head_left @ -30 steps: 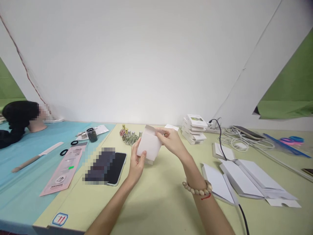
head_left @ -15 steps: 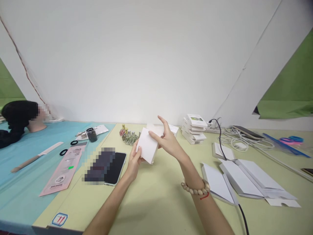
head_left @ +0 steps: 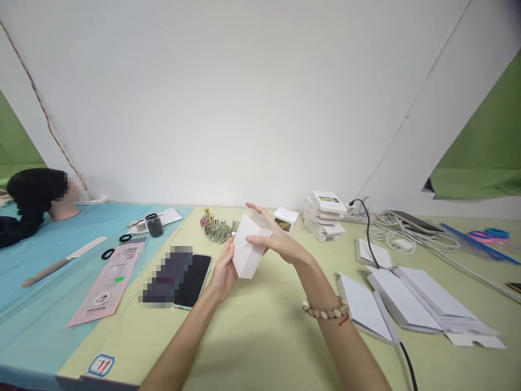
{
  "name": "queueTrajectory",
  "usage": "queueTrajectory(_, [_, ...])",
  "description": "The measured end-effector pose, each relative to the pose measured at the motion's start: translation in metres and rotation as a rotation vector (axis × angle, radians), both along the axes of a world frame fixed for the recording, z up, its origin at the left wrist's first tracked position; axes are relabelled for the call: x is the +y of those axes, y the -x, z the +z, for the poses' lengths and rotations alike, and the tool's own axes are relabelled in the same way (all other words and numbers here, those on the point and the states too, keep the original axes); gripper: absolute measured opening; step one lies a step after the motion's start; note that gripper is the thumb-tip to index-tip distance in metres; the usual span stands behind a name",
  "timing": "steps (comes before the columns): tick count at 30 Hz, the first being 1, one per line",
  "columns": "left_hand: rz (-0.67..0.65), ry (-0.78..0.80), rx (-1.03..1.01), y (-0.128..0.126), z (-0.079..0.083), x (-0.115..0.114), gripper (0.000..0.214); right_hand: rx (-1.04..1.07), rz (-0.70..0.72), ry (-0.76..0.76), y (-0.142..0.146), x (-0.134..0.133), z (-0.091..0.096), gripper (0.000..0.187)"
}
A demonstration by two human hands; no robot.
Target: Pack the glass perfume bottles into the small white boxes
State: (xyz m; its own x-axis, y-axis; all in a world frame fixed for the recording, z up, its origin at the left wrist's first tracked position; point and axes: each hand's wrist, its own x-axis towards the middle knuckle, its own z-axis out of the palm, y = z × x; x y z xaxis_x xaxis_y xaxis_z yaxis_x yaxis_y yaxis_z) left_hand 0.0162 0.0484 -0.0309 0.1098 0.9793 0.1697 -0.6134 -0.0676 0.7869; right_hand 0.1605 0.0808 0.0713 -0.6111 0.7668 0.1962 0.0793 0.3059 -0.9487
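A small white cardboard box (head_left: 247,252) is held up above the yellow-green table (head_left: 260,331), tilted with one corner towards me. My left hand (head_left: 223,274) grips its lower left side from below. My right hand (head_left: 273,236) holds its top right, thumb on the near face and fingers spread over the open flap. A bead bracelet (head_left: 323,312) sits on my right wrist. Behind the box lie several small perfume bottles (head_left: 217,228) and a small printed box (head_left: 286,220).
A phone (head_left: 194,279) lies left of my hands. Flat white carton blanks (head_left: 411,304) and a black cable (head_left: 368,233) lie at the right, stacked small boxes (head_left: 323,214) behind. On the blue cloth at the left are a pink packet (head_left: 108,282), a knife (head_left: 61,262) and a wig head (head_left: 35,195).
The box has been turned in my hands, from its broad face towards me to a corner towards me. My right hand has shifted from the top flap to over the upper right side.
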Motion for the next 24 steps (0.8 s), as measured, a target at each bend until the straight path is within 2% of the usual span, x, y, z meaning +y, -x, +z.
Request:
queueTrajectory(4, [-0.007,-0.029,-0.022,0.000,0.004,-0.001,0.063,0.024,-0.036,-0.106,-0.002,0.002,-0.002,0.080])
queueTrajectory(7, [-0.127,-0.045,0.015,0.001,0.004,-0.002,0.063,0.022,-0.033,-0.192,-0.002,-0.003,0.000,0.078])
queueTrajectory(10, [-0.233,-0.028,0.068,0.001,0.002,-0.003,0.070,-0.052,0.065,-0.149,-0.002,-0.012,0.004,0.075])
queueTrajectory(14, [-0.202,-0.037,0.094,0.001,0.000,-0.004,0.073,-0.102,0.172,-0.063,-0.001,-0.021,0.010,0.073])
queueTrajectory(17, [-0.243,-0.069,0.108,0.003,0.002,-0.004,0.069,-0.121,0.193,-0.086,-0.001,-0.024,0.013,0.073])
queueTrajectory(20, [-0.305,-0.104,0.152,0.005,0.003,-0.003,0.068,-0.157,0.151,-0.206,-0.004,-0.025,0.017,0.073])
queueTrajectory(22, [-0.270,-0.142,0.223,0.007,0.000,-0.001,0.074,-0.170,0.116,-0.324,-0.008,-0.024,0.019,0.072])
queueTrajectory(24, [-0.165,-0.210,0.341,0.009,-0.006,0.002,0.080,-0.165,0.109,-0.390,-0.013,-0.022,0.020,0.073])
